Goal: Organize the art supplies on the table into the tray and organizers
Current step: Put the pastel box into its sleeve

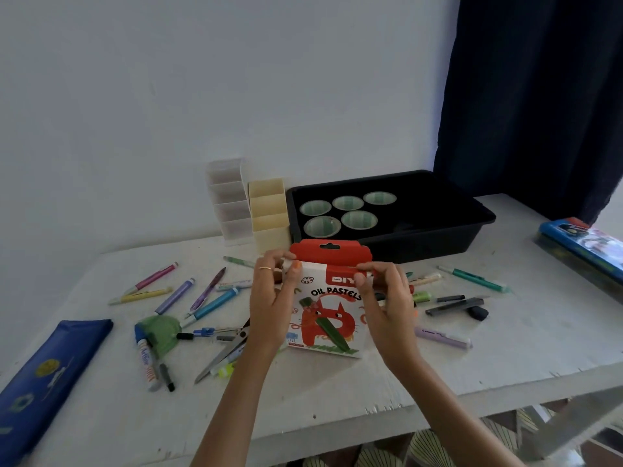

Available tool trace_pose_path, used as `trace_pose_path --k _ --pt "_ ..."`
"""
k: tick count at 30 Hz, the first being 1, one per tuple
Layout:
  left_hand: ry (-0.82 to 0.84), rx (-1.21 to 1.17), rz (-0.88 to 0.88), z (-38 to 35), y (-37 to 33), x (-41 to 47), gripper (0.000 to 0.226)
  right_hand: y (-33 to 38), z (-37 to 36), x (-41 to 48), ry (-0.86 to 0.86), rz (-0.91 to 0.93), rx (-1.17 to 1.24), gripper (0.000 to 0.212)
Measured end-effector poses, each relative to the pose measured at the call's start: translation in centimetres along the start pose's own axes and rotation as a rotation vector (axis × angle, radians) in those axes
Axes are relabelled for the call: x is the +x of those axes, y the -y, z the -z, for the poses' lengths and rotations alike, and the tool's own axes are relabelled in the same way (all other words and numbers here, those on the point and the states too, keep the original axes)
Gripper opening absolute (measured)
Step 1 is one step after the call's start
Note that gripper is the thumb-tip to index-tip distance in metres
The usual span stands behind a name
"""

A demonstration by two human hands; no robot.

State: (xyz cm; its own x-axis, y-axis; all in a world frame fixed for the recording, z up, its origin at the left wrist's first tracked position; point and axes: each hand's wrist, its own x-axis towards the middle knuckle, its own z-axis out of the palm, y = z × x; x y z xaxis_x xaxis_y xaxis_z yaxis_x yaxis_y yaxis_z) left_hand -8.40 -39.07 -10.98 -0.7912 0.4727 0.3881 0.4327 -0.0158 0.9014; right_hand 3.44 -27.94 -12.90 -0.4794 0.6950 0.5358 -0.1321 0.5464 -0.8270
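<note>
I hold a red and white oil pastels box [328, 310] upright above the middle of the table, its red flap raised. My left hand [274, 298] grips its left edge near the top, and my right hand [384, 305] pinches the top right edge. Behind it stands a black tray [438, 237] holding several green-lined cups [359, 220]. A cream organizer [269, 214] and a clear organizer [229, 197] stand left of the tray. Pens and markers [175, 294] lie scattered left and right of the box.
Scissors [226, 352] lie near my left forearm. A blue pencil pouch [43, 372] sits at the table's front left, a blue pencil case [583, 244] at the far right edge. A black marker and eraser [465, 308] lie right. A dark curtain hangs behind the tray.
</note>
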Motion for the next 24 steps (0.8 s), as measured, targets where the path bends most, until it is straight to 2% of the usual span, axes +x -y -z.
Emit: trace_pose_path --k 5,8,10,16,19,24 --pt "-0.112 -0.139 0.030 -0.3 0.5 -1.4 0.018 -0.3 -0.7 -1.5 -0.138 -0.082 0.117 0.039" --pt "-0.128 -0.203 0.081 -0.7 1.2 -2.6 0.034 -0.5 -1.0 -2.2 -0.223 -0.156 0.209 0.022" --pt "-0.096 -0.210 0.117 -0.9 2.6 -3.6 0.038 -1.2 -1.3 -3.2 -0.209 -0.175 0.186 0.015" --pt "0.017 0.006 0.114 -1.3 5.5 -7.3 0.058 -4.4 -1.9 -7.2 -0.044 -0.226 -0.035 0.037" --pt "-0.003 0.017 0.099 -1.2 5.6 -7.5 0.057 -4.7 -1.7 -7.6 -0.004 -0.264 -0.013 0.038" --pt "-0.045 -0.078 0.180 -2.2 4.9 -7.0 0.061 -4.8 0.1 -5.9 -0.054 -0.256 0.064 0.030"
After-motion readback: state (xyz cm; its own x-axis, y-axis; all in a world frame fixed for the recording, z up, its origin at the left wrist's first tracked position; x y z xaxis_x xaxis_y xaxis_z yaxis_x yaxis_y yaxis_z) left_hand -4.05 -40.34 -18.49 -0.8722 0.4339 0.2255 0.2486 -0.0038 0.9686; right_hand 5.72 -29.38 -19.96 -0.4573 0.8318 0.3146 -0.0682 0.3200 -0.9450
